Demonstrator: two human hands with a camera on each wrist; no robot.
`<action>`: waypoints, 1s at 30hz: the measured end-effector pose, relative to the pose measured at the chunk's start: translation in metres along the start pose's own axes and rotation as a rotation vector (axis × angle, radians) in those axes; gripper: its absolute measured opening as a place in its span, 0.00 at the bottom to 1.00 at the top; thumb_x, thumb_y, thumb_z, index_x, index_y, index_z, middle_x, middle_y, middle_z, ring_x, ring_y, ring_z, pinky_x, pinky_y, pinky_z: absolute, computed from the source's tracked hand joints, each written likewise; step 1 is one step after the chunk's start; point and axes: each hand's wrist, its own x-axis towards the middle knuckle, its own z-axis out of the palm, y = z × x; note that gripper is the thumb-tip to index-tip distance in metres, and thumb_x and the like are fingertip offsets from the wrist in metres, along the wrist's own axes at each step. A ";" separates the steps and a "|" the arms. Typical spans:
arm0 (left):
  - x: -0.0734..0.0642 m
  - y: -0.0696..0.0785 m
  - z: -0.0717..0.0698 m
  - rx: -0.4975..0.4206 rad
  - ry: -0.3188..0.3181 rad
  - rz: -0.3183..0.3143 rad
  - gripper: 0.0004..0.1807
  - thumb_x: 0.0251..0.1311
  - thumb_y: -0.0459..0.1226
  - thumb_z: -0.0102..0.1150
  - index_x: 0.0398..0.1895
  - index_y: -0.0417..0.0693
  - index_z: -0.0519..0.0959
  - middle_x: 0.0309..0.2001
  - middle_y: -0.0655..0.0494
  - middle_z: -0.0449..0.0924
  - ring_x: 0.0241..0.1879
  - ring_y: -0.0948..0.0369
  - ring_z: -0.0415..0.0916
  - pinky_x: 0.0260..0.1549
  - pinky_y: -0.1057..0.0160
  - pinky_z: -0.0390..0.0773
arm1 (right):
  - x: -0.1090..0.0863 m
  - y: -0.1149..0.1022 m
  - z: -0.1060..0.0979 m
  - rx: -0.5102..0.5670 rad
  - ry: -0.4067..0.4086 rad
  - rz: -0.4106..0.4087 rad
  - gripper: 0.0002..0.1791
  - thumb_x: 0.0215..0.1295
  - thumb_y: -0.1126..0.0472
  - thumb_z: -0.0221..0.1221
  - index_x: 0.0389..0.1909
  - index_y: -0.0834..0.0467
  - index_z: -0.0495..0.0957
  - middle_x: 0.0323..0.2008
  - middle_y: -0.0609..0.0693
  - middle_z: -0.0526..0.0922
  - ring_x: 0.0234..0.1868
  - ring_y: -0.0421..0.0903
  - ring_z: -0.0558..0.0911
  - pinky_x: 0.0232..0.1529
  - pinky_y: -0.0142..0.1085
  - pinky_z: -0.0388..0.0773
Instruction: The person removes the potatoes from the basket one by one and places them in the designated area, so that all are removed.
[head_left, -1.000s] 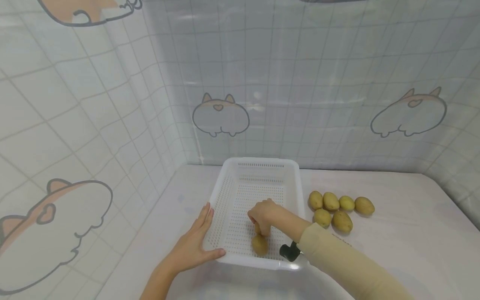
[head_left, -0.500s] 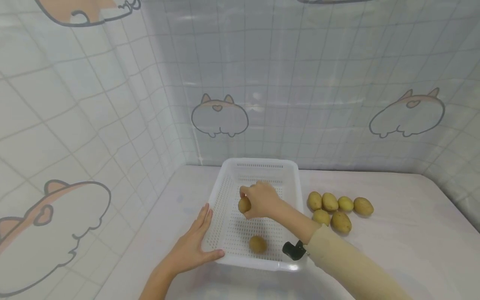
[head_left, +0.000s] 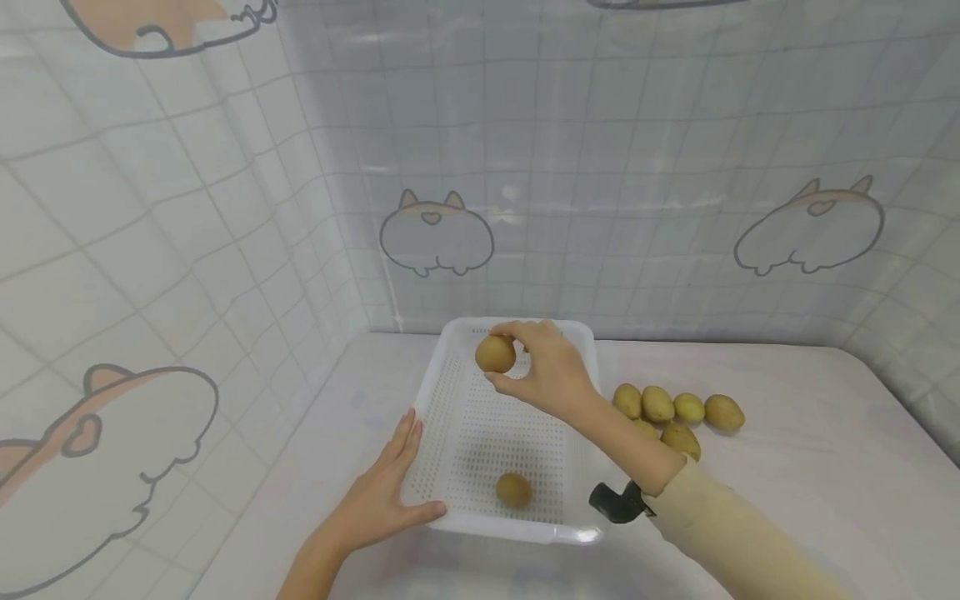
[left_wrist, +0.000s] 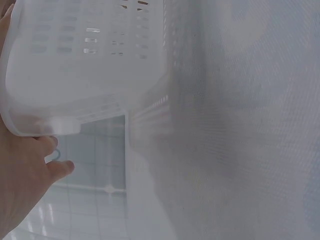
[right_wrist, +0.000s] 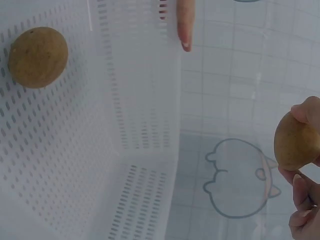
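In the head view my right hand (head_left: pixel 551 371) pinches a brown potato (head_left: pixel 496 354) between thumb and fingers, raised over the far part of a white perforated basket (head_left: pixel 426 417). The right wrist view shows the same held potato (right_wrist: pixel 295 142) at its right edge. One other potato (head_left: pixel 513 490) lies on the basket floor near the front rim. My left hand (head_left: pixel 378 492) rests against the basket's left front corner, its thumb on the front rim and its fingers straight along the left side. The left wrist view shows this hand (left_wrist: pixel 25 170) touching the rim.
Right of the basket, several potatoes (head_left: pixel 678 442) lie grouped on the white tabletop (head_left: pixel 817 450), a yellower one (head_left: pixel 688 408) among them. A dark wrist camera (head_left: pixel 618 502) sits on my right wrist by the basket's right side. Cloth walls with dog drawings (head_left: pixel 437 237) enclose the table.
My right hand has lifted a potato from the basket floor, moving away from me and upward. The other potato stays by the front rim. My left hand keeps its place.
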 end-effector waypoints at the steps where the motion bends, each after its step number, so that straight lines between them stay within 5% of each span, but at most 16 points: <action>1: 0.000 0.000 0.000 -0.002 -0.001 -0.002 0.62 0.47 0.63 0.66 0.76 0.40 0.46 0.77 0.48 0.34 0.73 0.45 0.41 0.59 0.34 0.61 | -0.001 0.001 -0.003 0.007 0.019 -0.009 0.26 0.49 0.52 0.72 0.51 0.49 0.79 0.43 0.41 0.82 0.40 0.41 0.73 0.37 0.33 0.75; 12: 0.000 0.001 0.000 0.006 0.001 -0.005 0.62 0.47 0.63 0.66 0.75 0.38 0.46 0.77 0.45 0.35 0.73 0.44 0.42 0.59 0.34 0.61 | -0.010 0.017 -0.022 -0.014 0.169 -0.162 0.28 0.44 0.53 0.75 0.50 0.50 0.80 0.47 0.43 0.84 0.41 0.43 0.75 0.37 0.36 0.75; 30: 0.000 0.000 0.001 0.009 0.016 0.012 0.62 0.47 0.64 0.66 0.75 0.38 0.48 0.77 0.44 0.36 0.72 0.43 0.43 0.58 0.34 0.63 | -0.022 0.035 -0.035 -0.052 0.274 -0.297 0.30 0.39 0.56 0.76 0.49 0.52 0.81 0.45 0.45 0.84 0.42 0.47 0.77 0.39 0.40 0.76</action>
